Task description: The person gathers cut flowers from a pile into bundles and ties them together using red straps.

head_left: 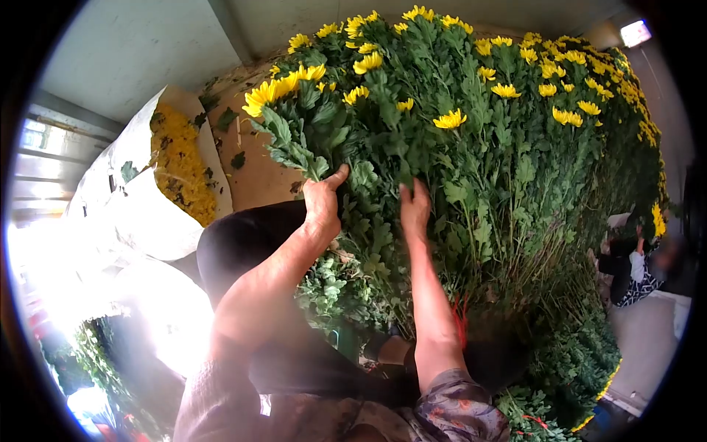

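Observation:
My left hand (322, 200) is closed around the leafy stems of a small bunch of yellow chrysanthemums (274, 92), whose flower heads point up and left. To its right, my right hand (415, 212) reaches into the green foliage, thumb and finger closing about a chrysanthemum stem; the fingertips are partly hidden among leaves and slightly blurred. Both hands are in front of a large upright mass of yellow chrysanthemums (486, 169), with flowers on top and bare lower stems toward me.
At left lies a white wrapped bundle (110, 188) full of yellow flower heads. Loose leaves lie on the brown floor (254, 162). My dark-trousered knee (247, 236) is beside my left arm. Cut greenery (339, 291) lies below. Another person (642, 276) is at far right.

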The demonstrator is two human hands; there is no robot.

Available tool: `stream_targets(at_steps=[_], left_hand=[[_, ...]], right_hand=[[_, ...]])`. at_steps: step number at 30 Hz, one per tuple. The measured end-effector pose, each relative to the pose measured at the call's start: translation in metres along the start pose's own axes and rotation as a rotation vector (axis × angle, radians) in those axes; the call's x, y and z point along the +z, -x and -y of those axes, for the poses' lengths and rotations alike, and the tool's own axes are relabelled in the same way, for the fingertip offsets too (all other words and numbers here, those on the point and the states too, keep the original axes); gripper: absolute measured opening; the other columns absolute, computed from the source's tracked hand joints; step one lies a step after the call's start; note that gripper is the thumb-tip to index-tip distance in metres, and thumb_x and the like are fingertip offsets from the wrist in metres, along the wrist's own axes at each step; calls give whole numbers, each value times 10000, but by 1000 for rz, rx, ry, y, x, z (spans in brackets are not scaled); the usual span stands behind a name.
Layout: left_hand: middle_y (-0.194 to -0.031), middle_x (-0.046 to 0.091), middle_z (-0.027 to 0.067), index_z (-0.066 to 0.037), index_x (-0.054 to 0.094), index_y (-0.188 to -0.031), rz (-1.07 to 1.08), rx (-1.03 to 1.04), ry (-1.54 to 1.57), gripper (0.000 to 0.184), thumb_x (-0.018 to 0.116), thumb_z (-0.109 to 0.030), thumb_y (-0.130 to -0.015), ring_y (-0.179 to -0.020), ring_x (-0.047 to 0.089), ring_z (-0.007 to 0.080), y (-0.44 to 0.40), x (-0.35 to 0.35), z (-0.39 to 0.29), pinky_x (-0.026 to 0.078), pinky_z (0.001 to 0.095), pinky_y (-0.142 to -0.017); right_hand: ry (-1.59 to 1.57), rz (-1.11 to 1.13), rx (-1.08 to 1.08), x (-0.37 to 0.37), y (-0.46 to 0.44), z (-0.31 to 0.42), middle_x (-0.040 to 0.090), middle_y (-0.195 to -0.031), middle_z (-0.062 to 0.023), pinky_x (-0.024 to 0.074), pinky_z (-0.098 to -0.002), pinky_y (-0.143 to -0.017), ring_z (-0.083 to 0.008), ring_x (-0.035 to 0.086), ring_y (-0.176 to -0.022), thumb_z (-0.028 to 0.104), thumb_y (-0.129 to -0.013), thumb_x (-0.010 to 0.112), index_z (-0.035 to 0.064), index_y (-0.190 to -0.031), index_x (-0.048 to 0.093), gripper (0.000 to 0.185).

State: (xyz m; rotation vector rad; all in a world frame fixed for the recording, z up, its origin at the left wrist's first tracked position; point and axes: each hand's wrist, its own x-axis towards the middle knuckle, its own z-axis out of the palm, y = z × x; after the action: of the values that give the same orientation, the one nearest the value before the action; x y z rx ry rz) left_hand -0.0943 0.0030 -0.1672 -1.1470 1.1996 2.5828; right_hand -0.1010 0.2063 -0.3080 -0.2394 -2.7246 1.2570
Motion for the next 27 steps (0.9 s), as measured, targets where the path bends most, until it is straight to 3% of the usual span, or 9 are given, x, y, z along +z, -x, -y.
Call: stream_targets(at_steps=[2, 4, 7, 11, 13, 20, 22, 24, 27], left_hand=[[-1044, 637, 123, 20, 585, -1125, 54, -100, 10, 306, 678, -125, -872, -882, 625, 249, -5, -2, 3, 541, 395, -768], [-995, 652, 139, 46, 607, -1076, 75, -20, 53, 292, 679, -154, -876, -827, 638, 252, -3, 4, 6, 549, 389, -733], [-921, 675, 94, 13, 624, -1002, 197, -155, 62, 255, 735, -129, -823, -753, 645, 213, 7, 11, -4, 553, 374, -681], [-894, 682, 77, 1, 647, -1001, 267, -56, 112, 204, 707, -110, -841, -730, 650, 203, 21, 19, -2, 552, 360, -685], [-918, 671, 99, 14, 624, -1025, 301, -48, 86, 229, 691, -122, -853, -791, 644, 224, 31, 21, -3, 546, 380, -745], [-887, 685, 100, 7, 645, -993, 319, 35, -99, 209, 688, 29, -790, -722, 649, 219, 45, 25, -6, 551, 359, -696], [-880, 680, 101, 21, 644, -994, 231, 72, -54, 207, 671, 47, -790, -739, 651, 218, 41, 19, -14, 552, 353, -711], [-914, 670, 105, 34, 630, -1018, 180, 121, -72, 230, 662, 60, -792, -771, 651, 219, 34, 10, -36, 552, 348, -728], [-927, 666, 85, 17, 635, -1032, 149, 229, 2, 220, 659, 8, -813, -797, 644, 219, 35, 9, -60, 536, 341, -725]], right_hand=[[85, -122, -208, -35, 11, 33, 571, -1226, -200, 470, -409, -930, -390, 551, -1129, 134, -927, 591, 27, -1269, 549, 361], [19, -184, -318, -60, 16, 58, 594, -1170, -182, 514, -363, -731, -284, 629, -967, 127, -954, 545, 50, -1260, 561, 316], [91, 115, 23, -85, 46, 77, 648, -823, -103, 452, -334, -553, -204, 600, -665, 184, -981, 505, 73, -1106, 632, 210], [-72, 171, -143, -34, 89, -16, 660, -798, -139, 482, -328, -623, -214, 613, -670, 97, -914, 525, 0, -1202, 611, 316], [36, 100, -431, -56, 88, 30, 673, -874, -178, 498, -341, -662, -240, 632, -716, 91, -896, 531, -35, -1228, 584, 359], [-296, 590, 231, -89, 88, 69, 655, -1067, -211, 506, -396, -732, -310, 659, -954, 134, -911, 554, 46, -1313, 515, 413], [-69, 548, -85, -94, 85, 75, 681, -1004, -122, 512, -325, -819, -223, 645, -896, 95, -939, 543, 45, -1223, 562, 289], [90, 22, -328, -122, 55, 81, 645, -1133, -156, 521, -391, -757, -269, 648, -928, 207, -910, 626, 45, -1277, 552, 409], [653, -466, -65, -149, 5, -9, 569, -1220, -159, 443, -511, -875, -305, 511, -1123, 312, -866, 681, 77, -1339, 491, 562]])
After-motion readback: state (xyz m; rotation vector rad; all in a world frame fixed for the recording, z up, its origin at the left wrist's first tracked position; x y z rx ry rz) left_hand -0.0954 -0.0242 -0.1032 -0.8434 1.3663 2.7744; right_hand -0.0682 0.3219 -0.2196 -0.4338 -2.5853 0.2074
